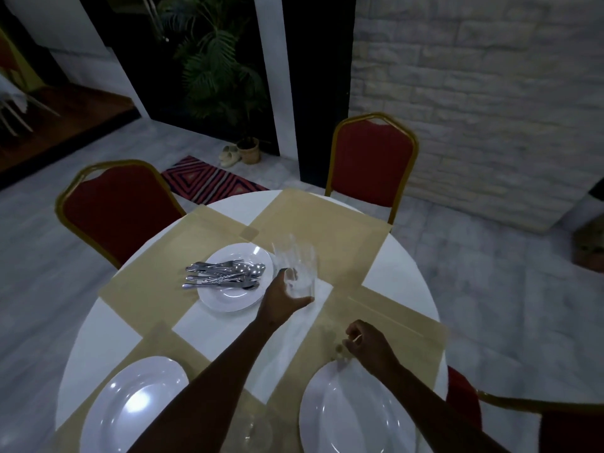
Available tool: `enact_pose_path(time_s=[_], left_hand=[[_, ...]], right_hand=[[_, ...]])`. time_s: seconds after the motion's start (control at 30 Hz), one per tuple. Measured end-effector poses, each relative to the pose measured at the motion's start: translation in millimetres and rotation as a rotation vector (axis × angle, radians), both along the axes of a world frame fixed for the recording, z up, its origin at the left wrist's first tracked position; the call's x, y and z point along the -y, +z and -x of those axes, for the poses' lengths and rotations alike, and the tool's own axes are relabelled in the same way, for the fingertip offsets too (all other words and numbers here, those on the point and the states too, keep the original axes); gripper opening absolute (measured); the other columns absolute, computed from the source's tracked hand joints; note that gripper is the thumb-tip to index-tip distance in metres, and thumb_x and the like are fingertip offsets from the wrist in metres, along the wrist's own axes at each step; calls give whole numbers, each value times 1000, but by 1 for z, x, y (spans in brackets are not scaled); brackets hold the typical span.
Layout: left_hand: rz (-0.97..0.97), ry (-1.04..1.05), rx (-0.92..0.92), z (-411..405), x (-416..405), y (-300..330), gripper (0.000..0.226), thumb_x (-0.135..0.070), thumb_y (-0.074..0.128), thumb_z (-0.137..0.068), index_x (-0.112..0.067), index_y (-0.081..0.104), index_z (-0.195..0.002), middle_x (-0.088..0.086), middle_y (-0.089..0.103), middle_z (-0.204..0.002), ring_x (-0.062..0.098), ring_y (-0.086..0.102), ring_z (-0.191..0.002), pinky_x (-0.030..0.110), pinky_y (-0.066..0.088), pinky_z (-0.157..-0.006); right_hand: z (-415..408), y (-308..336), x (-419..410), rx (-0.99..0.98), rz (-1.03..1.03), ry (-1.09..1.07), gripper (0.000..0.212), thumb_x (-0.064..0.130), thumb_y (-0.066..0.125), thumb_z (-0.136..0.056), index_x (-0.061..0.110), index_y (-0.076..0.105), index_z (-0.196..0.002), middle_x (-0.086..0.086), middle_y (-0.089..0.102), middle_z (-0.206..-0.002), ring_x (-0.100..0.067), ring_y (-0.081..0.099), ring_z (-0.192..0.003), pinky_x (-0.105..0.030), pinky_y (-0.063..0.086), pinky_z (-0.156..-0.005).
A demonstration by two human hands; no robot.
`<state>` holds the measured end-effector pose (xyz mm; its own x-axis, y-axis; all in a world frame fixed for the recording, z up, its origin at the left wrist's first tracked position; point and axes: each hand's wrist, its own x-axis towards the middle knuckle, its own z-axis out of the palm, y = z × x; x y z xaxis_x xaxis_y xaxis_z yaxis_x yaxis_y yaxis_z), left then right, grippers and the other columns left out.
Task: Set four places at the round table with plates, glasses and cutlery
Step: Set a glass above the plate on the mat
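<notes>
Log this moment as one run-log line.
left hand: gripping glasses | right hand: curled above plate | cutlery: piled on far plate

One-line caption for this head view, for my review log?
Left hand holds clear glasses beside the cutlery-laden plate; right hand hovers above the near-right plate.
</notes>
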<state>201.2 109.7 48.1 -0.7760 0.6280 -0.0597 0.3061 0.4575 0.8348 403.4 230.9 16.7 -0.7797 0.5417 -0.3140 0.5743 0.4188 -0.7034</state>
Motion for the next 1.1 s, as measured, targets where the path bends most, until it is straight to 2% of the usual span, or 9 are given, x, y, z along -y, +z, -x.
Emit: enact_pose_path(time_s=[0.13,0.23,0.37,0.5,0.63,0.7,0.8,0.93,1.1], left_hand=[[23,-131,7,-25,-31,12,59,-36,86,-61,-22,52,-107,-8,60,-101,6,57,-90,10,42,-76],[62,-189,28,-40,-57,10,64,-38,87,-61,-24,52,-112,-9,61,-108,11,58,-94,15,45,-78],[104,-202,52,-57,-86,-2,70,-38,86,-61,-21,51,-118,-7,61,-115,12,58,-101,18,45,-82],[135,-188,59,-67,-105,-14,73,-38,87,-61,-18,51,-121,-4,62,-117,12,59,-101,16,45,-80],[138,-137,65,-68,-115,-23,75,-40,86,-61,-17,50,-123,-3,62,-117,16,61,-103,18,48,-82],[121,-106,86,-69,-117,-24,75,-39,86,-62,-18,49,-124,-4,61,-116,14,60,-101,18,48,-82],[110,-90,82,-67,-119,-26,77,-40,86,-61,-19,49,-124,-2,62,-118,16,61,-103,24,51,-85],[104,-69,75,-65,-120,-29,80,-44,84,-59,-19,49,-126,-2,63,-121,16,61,-104,29,54,-89],[94,-57,86,-65,-119,-32,77,-41,85,-60,-19,49,-125,-3,62,-120,15,61,-103,28,55,-89]], right_hand=[[-15,1,-9,-13,-16,-20,14,28,65,-81,24,53,-86,6,59,-86,-9,58,-79,-14,40,-64],[-24,0,-18,-21,-13,-33,13,26,64,-83,23,52,-87,6,57,-86,-8,55,-78,-12,36,-62],[-35,-9,-33,-14,-32,-60,16,30,64,-82,18,57,-92,5,60,-87,-11,59,-81,-19,46,-72],[-41,-18,-47,-35,-47,-74,20,32,64,-83,18,60,-96,5,62,-89,-9,60,-82,-24,52,-79],[-46,-21,-56,-26,-21,-81,19,28,64,-84,15,59,-97,2,61,-91,-11,58,-82,-17,44,-71],[-48,-23,-59,-50,-16,-72,16,27,65,-83,16,58,-92,-1,63,-89,-15,58,-81,-19,43,-68],[-50,-25,-63,-74,1,-76,16,27,67,-82,16,58,-88,-1,63,-87,-16,59,-79,-22,45,-68],[-51,-27,-65,-97,16,-83,18,29,69,-80,17,57,-87,0,63,-86,-14,59,-77,-20,43,-65],[-52,-26,-63,-75,14,-75,17,29,66,-82,17,56,-88,-2,63,-87,-15,59,-78,-20,44,-66]])
